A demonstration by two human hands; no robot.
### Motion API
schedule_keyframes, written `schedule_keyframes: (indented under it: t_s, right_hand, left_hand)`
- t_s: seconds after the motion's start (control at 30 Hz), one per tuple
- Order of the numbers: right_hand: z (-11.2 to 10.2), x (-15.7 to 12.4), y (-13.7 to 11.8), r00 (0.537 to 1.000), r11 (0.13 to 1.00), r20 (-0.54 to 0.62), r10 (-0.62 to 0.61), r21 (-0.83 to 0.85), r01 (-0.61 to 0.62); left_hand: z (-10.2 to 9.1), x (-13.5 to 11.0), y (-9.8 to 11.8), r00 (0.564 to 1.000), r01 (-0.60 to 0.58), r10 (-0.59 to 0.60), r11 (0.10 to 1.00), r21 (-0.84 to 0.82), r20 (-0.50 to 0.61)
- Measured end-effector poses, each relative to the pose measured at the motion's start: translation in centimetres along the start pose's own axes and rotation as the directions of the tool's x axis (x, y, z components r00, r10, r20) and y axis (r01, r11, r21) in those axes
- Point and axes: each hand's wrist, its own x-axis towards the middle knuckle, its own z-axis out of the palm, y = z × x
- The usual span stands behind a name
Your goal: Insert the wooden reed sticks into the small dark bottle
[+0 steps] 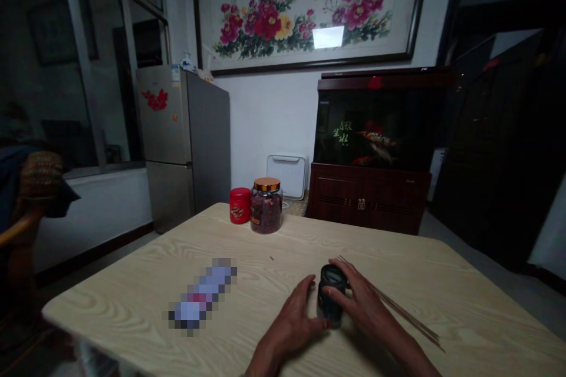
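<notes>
A small dark jar (328, 305) with a black lid stands upright on the wooden table, near its front edge. My right hand (360, 300) is wrapped round the jar's upper right side, thumb across its front. On the other side my left hand (295, 319) curves toward the jar with fingers and thumb spread apart. Its thumb tip is by the jar's base; whether it touches I cannot tell. Several thin brown sticks (409, 317) lie on the table, running partly behind my right hand and forearm.
On the table (145, 283), a blurred-out flat packet (203, 297) lies to the left. A red canister (240, 206) and a large glass jar (266, 212) with a copper-coloured lid stand at the far edge. Beyond are a fridge (165, 123) and a fish tank (375, 129).
</notes>
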Motion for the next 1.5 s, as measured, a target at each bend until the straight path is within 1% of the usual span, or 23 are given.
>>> schedule_keyframes:
  t_s: [0.1,0.17,0.23,0.27,0.33,0.37,0.4,0.43,0.47,0.5,0.57,0.6,0.63,0.7,0.87,0.93,1.07,1.23,1.3,1.33,1.37,1.43,1.5]
  right_hand:
    - [-1.3,-1.1,-0.5,0.992,0.997,-0.113,0.057,0.063,-0.050]
    - [-2.6,-0.8,-0.7,0.983,0.984,-0.144,0.116,0.149,-0.095]
    - [-4.1,0.4,-1.1,0.980,0.948,-0.076,0.184,0.277,-0.157]
    - [-5.0,1.1,-1.5,0.979,0.919,-0.010,0.205,0.347,-0.189]
    - [-6.8,2.7,-2.6,0.970,0.826,0.156,0.189,0.508,-0.243]
    - [-7.7,3.5,-3.4,0.958,0.761,0.249,0.141,0.592,-0.266]
    - [-8.7,4.3,-4.2,0.944,0.687,0.322,0.069,0.671,-0.279]
    - [-9.6,5.0,-5.1,0.926,0.611,0.377,-0.015,0.736,-0.290]
    - [-10.5,5.6,-6.0,0.906,0.548,0.412,-0.095,0.782,-0.298]
    - [-11.3,6.2,-6.8,0.891,0.510,0.426,-0.161,0.808,-0.294]
    - [-12.6,7.0,-8.0,0.862,0.481,0.444,-0.246,0.828,-0.289]
    - [-13.0,7.3,-8.3,0.849,0.479,0.452,-0.273,0.830,-0.288]
    - [-13.3,7.5,-8.4,0.838,0.480,0.461,-0.292,0.828,-0.288]
    - [-13.4,7.6,-8.0,0.821,0.489,0.482,-0.305,0.819,-0.299]
    - [-11.5,6.8,-5.0,0.802,0.471,0.534,-0.268,0.799,-0.374]
    - [-10.7,6.5,-4.0,0.800,0.458,0.544,-0.254,0.796,-0.396]
    - [-9.9,6.6,-3.2,0.802,0.442,0.542,-0.251,0.801,-0.403]
    - [-9.8,6.7,-2.8,0.798,0.458,0.547,-0.254,0.795,-0.399]
    - [-9.7,6.5,-2.7,0.806,0.470,0.536,-0.252,0.796,-0.382]
    - [-9.7,6.3,-2.6,0.815,0.493,0.532,-0.230,0.786,-0.373]
    - [-9.5,6.1,-2.4,0.827,0.541,0.531,-0.187,0.758,-0.364]
    - [-9.0,5.5,-2.1,0.859,0.715,0.508,-0.055,0.621,-0.322]
    - [-8.3,4.7,-1.8,0.907,0.901,0.419,0.038,0.378,-0.212]
  left_hand:
    - [-1.1,-1.7,0.0,0.988,0.020,-0.003,0.994,0.108,-0.152]
    - [-2.1,-1.5,1.1,0.969,0.002,0.022,0.995,0.101,-0.244]
    - [-3.2,-0.1,3.2,0.963,-0.025,0.027,1.000,0.010,-0.268]
    - [-3.7,0.9,4.6,0.968,-0.031,0.013,0.997,-0.070,-0.249]
    - [-4.9,3.2,7.8,0.992,-0.006,-0.030,0.959,-0.285,-0.120]
    - [-5.4,4.3,9.5,0.999,0.001,-0.015,0.913,-0.409,-0.031]
    - [-5.9,5.3,11.2,0.995,0.025,0.030,0.847,-0.530,0.094]
    - [-6.4,6.1,12.9,0.974,0.056,0.094,0.786,-0.615,0.208]
    - [-6.8,6.8,14.4,0.947,0.067,0.164,0.739,-0.671,0.275]
    - [-7.1,7.4,15.6,0.924,0.073,0.217,0.709,-0.701,0.316]
    - [-7.5,8.0,17.4,0.890,0.091,0.266,0.693,-0.715,0.370]
    - [-7.6,8.2,17.9,0.878,0.099,0.279,0.688,-0.719,0.388]
    - [-7.7,8.3,18.0,0.871,0.109,0.284,0.686,-0.720,0.402]
    - [-7.6,8.3,17.4,0.858,0.132,0.289,0.674,-0.727,0.424]
    - [-7.1,8.0,13.6,0.811,0.212,0.323,0.615,-0.759,0.488]
    - [-6.9,8.0,12.3,0.804,0.232,0.325,0.598,-0.767,0.497]
    - [-6.9,8.3,11.4,0.808,0.239,0.321,0.589,-0.772,0.495]
    - [-7.0,8.4,11.1,0.840,0.235,0.263,0.613,-0.755,0.475]
    - [-7.0,8.2,10.8,0.851,0.218,0.258,0.618,-0.755,0.457]
    - [-7.0,8.1,10.5,0.859,0.207,0.255,0.619,-0.757,0.444]
    - [-7.1,7.8,10.0,0.870,0.197,0.243,0.626,-0.755,0.429]
    - [-6.9,7.1,8.9,0.908,0.157,0.192,0.668,-0.727,0.373]
    - [-6.5,6.2,7.4,0.955,0.090,0.115,0.764,-0.639,0.272]
